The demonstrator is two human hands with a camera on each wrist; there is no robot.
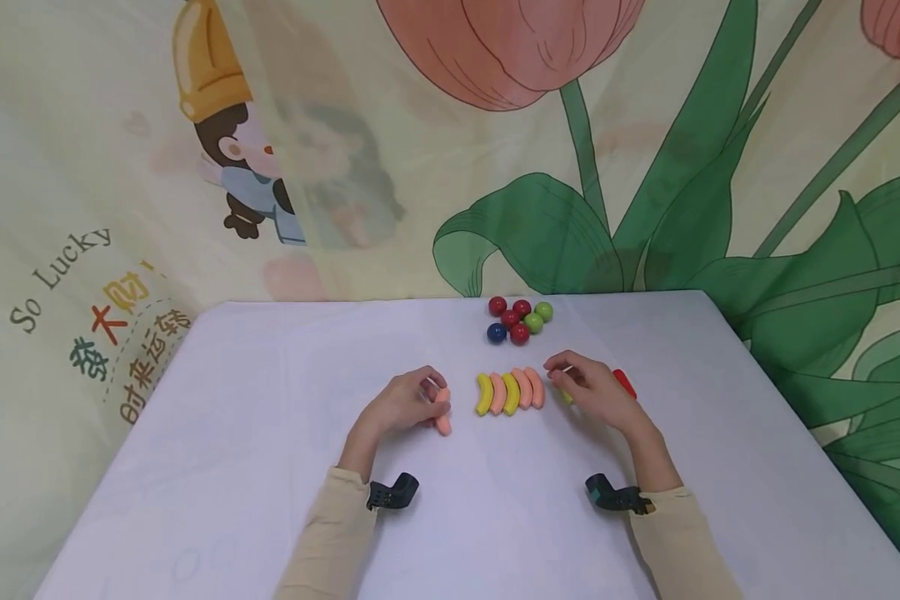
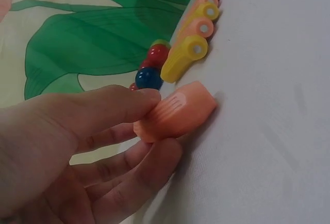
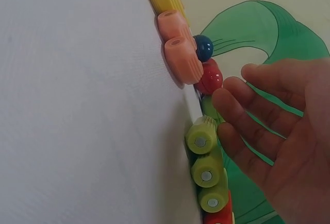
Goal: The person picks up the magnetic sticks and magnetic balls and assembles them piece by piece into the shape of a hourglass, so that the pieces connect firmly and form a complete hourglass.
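Note:
My left hand (image 1: 408,400) pinches a short curved pink rod (image 2: 180,110) between thumb and fingers, left of the row on the white table. That row holds curved rods side by side, yellow (image 1: 483,394) and pink (image 1: 537,388), with pale discs in some ends. At the row's right end, my right hand (image 1: 588,387) hovers with fingers extended and apart. In the right wrist view its fingertips (image 3: 227,100) are right beside a stack-like line of green rods (image 3: 201,140), nothing gripped between them. From the head, this hand mostly hides the green rods.
Behind the row lies a cluster of shiny balls: red (image 1: 519,334), blue (image 1: 497,333) and green (image 1: 543,312). A red piece (image 1: 624,383) shows past the right hand. The white table (image 1: 270,375) meets a printed cloth backdrop (image 1: 390,267) at its far edge.

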